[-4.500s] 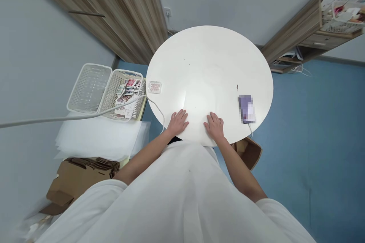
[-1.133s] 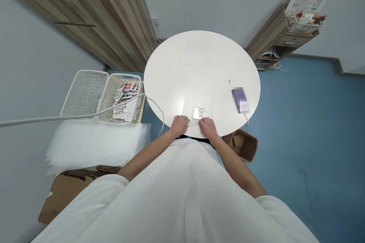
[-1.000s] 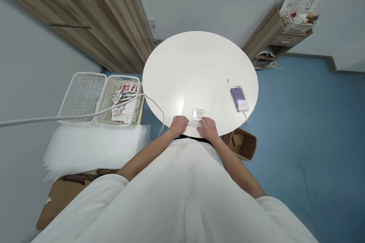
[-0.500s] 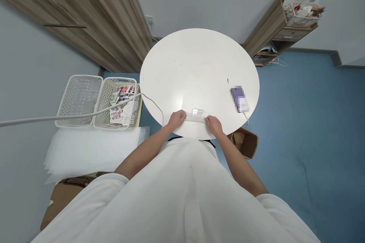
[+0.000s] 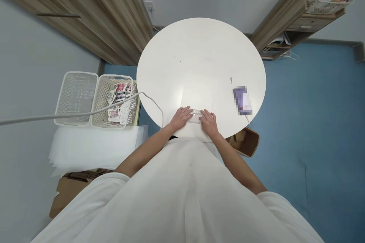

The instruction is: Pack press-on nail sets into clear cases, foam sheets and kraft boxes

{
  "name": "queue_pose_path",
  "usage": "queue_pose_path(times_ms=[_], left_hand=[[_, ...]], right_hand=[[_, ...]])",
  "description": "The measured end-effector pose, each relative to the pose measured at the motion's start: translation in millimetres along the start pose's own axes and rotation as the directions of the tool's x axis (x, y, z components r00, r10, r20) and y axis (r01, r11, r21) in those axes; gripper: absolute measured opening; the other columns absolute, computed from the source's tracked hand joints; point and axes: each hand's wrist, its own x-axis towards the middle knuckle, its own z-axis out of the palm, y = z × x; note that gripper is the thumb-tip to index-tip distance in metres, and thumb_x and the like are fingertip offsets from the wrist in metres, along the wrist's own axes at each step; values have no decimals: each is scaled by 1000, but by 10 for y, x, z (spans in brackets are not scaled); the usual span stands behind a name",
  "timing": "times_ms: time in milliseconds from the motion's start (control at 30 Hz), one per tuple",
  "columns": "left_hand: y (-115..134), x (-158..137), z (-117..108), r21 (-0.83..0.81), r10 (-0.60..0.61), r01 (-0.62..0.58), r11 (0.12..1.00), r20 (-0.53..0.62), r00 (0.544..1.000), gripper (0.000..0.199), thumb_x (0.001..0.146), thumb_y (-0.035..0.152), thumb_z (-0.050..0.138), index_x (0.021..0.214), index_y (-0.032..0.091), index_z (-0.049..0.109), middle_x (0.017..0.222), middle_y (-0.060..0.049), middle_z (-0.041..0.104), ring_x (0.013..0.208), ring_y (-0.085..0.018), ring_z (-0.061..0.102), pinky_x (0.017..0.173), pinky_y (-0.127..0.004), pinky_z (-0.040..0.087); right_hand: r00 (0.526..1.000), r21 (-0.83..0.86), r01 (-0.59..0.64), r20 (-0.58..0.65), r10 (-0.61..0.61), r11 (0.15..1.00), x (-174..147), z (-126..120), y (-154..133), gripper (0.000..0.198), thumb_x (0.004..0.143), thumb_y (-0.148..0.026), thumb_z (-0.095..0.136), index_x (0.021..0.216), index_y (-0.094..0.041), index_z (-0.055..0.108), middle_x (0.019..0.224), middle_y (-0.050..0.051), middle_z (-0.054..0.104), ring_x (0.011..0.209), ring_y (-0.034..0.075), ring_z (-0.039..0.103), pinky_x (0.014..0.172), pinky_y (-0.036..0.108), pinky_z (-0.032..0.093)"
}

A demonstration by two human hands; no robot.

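A small clear packet (image 5: 195, 116) with pale pink contents lies on the white table near its front edge, and a translucent sheet appears to be around it. My left hand (image 5: 181, 117) rests on the packet's left end, fingers stretched forward. On the right end lies my right hand (image 5: 209, 121), its fingers spread and touching the packet. Both hands are open, palms down, and cover the packet's ends. The sheet's outline is hard to tell from the table.
The round white table (image 5: 199, 45) holds a blurred purple device (image 5: 242, 100) at right. A white cable (image 5: 94, 112) crosses from the left over a basket of printed cards (image 5: 119, 102). Translucent sheets (image 5: 94, 146) lie below it. An open cardboard box (image 5: 245, 142) stands by the table's right front.
My hands have moved from pinching the sheet's near edge to lying over the packet's ends, fingers stretched out. The sheet now appears to be over the packet. The view has shifted slightly.
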Motion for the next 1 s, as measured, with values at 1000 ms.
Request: queue_pose_path(times_ms=[1000], left_hand=[[-39, 146, -274, -389, -206, 223, 894, 85, 975, 42, 84, 46, 41, 116, 20, 53, 116, -6, 58, 102, -21, 54, 87, -34, 41]], right_hand=[[972, 335, -217, 162, 171, 917, 306, -349, 50, 32, 87, -44, 41, 98, -21, 59, 97, 7, 61, 89, 20, 55, 79, 34, 43]])
